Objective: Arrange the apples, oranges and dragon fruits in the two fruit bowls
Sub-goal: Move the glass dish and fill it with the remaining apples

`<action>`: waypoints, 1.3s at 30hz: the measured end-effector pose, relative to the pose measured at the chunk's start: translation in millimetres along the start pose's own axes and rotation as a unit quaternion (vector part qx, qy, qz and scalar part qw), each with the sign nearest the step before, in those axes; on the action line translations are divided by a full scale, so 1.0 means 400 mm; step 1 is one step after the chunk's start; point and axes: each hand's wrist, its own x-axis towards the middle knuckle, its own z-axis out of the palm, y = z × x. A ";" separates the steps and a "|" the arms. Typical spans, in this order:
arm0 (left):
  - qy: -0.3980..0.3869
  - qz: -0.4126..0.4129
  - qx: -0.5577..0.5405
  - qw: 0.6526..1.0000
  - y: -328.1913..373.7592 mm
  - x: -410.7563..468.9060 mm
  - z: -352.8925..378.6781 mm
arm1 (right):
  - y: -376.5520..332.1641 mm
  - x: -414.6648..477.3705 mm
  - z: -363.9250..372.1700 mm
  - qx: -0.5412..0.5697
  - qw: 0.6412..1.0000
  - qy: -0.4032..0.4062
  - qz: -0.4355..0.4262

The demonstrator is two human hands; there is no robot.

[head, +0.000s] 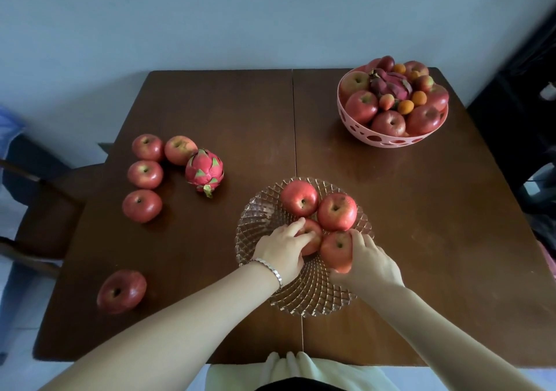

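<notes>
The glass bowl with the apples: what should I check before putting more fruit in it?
1. Left hand settled on its apple: ok.
2. Right hand gripping its apple: ok.
3. Room left in the glass bowl: ok, its left side is bare.
4. Five loose apples, nearest one, waiting on the table: ok.
5. Dragon fruit not yet in a bowl: not ok.
6. Pink bowl has space: not ok, heaped.
</notes>
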 end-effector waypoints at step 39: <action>0.099 -0.384 -0.435 0.808 -0.630 -0.428 -0.095 | -0.884 0.188 0.272 -0.037 0.961 -0.030 -0.272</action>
